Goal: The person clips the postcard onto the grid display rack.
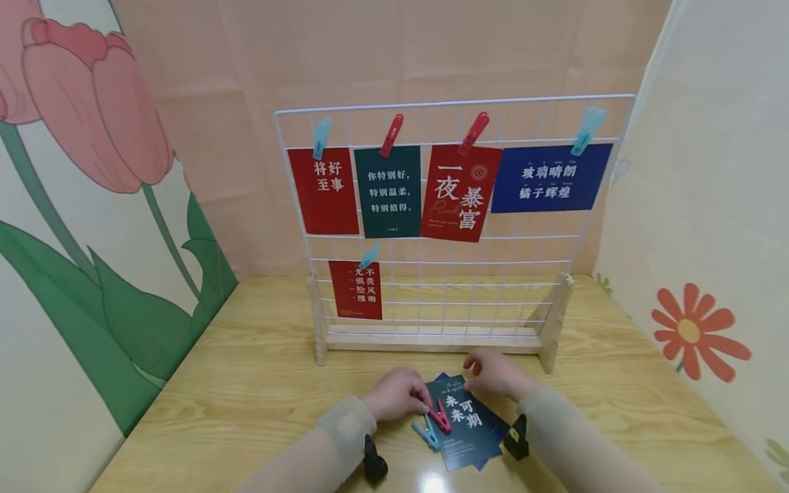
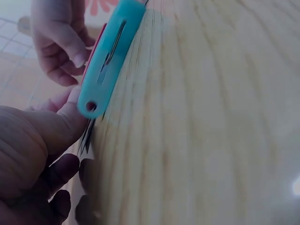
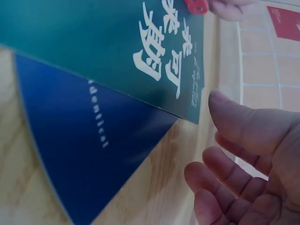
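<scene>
A dark green card [image 1: 464, 431] with white characters lies over a blue card [image 2: 86, 138] on the table; the blue one shows better in the right wrist view [image 3: 93, 140]. On the green card's left side rests a red clothespin [image 1: 440, 416], beside a light-blue clothespin [image 1: 427, 434]. My left hand [image 1: 397, 394] is at the card's left edge, thumb and finger pinching the red clothespin's end. Past the card's upper right corner, my right hand [image 1: 498, 374] holds nothing, its fingers loosely curved and the thumb apart from the card [image 3: 248, 159].
Behind the hands stands a white wire grid rack [image 1: 456, 262] on wooden feet [image 1: 557, 325]. Clothespins hold red, green and blue cards along its upper part, and one small red card [image 1: 356, 301] hangs lower left. Painted walls flank the table [image 1: 246, 383].
</scene>
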Action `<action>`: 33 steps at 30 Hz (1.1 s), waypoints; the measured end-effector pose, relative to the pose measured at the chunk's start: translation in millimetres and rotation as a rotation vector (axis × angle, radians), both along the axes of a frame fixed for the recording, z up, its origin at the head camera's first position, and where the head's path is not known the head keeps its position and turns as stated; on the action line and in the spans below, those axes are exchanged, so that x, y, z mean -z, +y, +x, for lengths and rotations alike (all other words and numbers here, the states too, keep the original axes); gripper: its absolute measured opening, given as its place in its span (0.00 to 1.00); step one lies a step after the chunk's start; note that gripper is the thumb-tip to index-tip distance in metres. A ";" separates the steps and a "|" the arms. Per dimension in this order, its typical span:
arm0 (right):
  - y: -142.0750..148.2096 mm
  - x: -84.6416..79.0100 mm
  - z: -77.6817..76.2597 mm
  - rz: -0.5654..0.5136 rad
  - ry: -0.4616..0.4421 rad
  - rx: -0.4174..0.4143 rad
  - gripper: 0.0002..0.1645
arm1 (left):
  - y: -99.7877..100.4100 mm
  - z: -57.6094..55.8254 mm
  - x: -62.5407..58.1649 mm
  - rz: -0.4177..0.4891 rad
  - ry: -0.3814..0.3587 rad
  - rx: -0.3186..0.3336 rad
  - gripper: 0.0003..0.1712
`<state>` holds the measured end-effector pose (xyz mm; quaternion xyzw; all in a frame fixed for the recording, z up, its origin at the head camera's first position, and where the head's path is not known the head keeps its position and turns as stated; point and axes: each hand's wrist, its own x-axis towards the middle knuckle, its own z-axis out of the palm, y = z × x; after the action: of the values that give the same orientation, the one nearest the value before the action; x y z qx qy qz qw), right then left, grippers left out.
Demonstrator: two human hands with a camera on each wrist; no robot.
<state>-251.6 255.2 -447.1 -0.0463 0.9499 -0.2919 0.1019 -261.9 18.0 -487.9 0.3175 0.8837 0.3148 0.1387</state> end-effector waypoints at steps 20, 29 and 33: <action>-14.0 13.4 -14.3 0.059 -0.047 -0.010 0.21 | -49.8 8.6 -18.9 -0.070 -0.070 0.057 0.05; -15.9 11.9 -13.6 0.088 -0.046 -0.011 0.21 | -59.8 9.3 -18.5 0.015 -0.069 -0.060 0.07; -14.2 13.4 -11.4 0.068 -0.045 -0.003 0.20 | -62.8 8.6 -16.2 0.078 -0.079 -0.106 0.05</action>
<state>-263.1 241.0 -460.5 -0.0379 0.9567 -0.2600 0.1250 -253.3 -44.7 -471.7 0.2629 0.8801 0.3681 0.1440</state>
